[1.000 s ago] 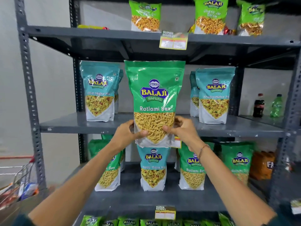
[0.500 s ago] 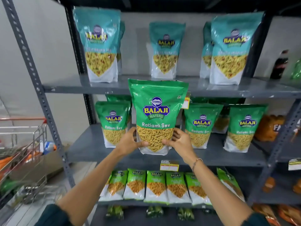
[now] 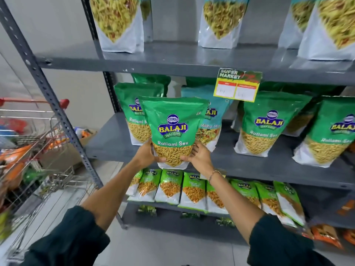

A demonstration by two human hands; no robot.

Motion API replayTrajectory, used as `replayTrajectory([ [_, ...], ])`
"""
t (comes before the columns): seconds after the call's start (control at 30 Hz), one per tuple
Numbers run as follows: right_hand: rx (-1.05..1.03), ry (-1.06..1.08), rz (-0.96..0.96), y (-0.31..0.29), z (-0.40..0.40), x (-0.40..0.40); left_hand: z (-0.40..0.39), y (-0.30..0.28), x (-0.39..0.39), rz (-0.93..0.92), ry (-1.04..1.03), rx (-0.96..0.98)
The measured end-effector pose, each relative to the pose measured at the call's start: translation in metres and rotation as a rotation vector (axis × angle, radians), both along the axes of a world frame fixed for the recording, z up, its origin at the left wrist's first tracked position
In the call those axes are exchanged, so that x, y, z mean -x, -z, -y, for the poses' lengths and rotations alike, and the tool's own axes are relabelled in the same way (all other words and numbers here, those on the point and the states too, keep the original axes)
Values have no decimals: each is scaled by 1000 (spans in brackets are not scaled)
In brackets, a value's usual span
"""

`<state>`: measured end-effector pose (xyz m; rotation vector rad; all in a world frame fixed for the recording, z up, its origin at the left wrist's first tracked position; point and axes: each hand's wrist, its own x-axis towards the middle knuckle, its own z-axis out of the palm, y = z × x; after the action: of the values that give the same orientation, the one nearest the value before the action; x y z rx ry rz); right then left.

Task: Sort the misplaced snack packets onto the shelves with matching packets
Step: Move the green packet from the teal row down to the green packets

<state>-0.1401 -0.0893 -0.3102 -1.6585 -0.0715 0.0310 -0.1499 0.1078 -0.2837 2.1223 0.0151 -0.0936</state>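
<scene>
I hold a green Ratlami Sev packet (image 3: 173,120) upright with both hands in front of the middle shelf (image 3: 259,166). My left hand (image 3: 147,153) grips its lower left edge and my right hand (image 3: 198,156) its lower right edge. On that shelf stand other green Ratlami Sev packets, one at the left (image 3: 132,112) and two at the right (image 3: 263,125) (image 3: 332,135). A teal Khatta Mitha Mix packet (image 3: 211,120) stands among them, partly hidden behind the held packet. Teal packets (image 3: 119,24) line the upper shelf.
A metal shopping cart (image 3: 28,150) with assorted packets stands at the left, close to the rack's grey upright (image 3: 50,100). Small green packets (image 3: 171,187) fill the lower shelf. A yellow price tag (image 3: 238,86) hangs from the upper shelf's edge.
Both hands have lowered the green packet from the upper shelf level down to the middle shelf. The view has tilted downward and closer to the rack.
</scene>
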Motion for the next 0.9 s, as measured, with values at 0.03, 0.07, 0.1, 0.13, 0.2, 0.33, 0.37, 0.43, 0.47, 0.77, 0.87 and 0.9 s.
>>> replayTrajectory([
  [0.03,12,-1,-5,2,-2,-8,-1,3,-7,-9,-26,1],
  [0.07,25,-3,-6,5,-4,-16,-2,5,-14,-23,-42,2],
  [0.1,43,-7,-6,6,-5,-24,-3,8,-21,-31,-50,5],
  [0.13,55,-12,-3,9,-6,-31,-5,11,-28,-36,-57,14],
  [0.2,70,-19,4,13,-8,-45,-7,15,-38,-49,-74,35],
  [0.33,89,-40,7,20,-16,-63,-18,23,-53,-69,-112,41],
  [0.37,98,-49,7,21,-18,-64,-24,31,-57,-72,-116,57],
  [0.43,111,-61,15,21,-22,-65,-34,41,-63,-86,-121,108],
  [0.47,116,-60,23,22,-22,-65,-34,41,-62,-79,-121,110],
  [0.77,357,13,105,31,16,-57,6,49,-17,128,-564,23],
  [0.87,341,227,125,39,50,-48,53,50,6,138,-340,3],
  [0.9,338,315,143,41,61,-48,68,51,6,139,-176,-6],
])
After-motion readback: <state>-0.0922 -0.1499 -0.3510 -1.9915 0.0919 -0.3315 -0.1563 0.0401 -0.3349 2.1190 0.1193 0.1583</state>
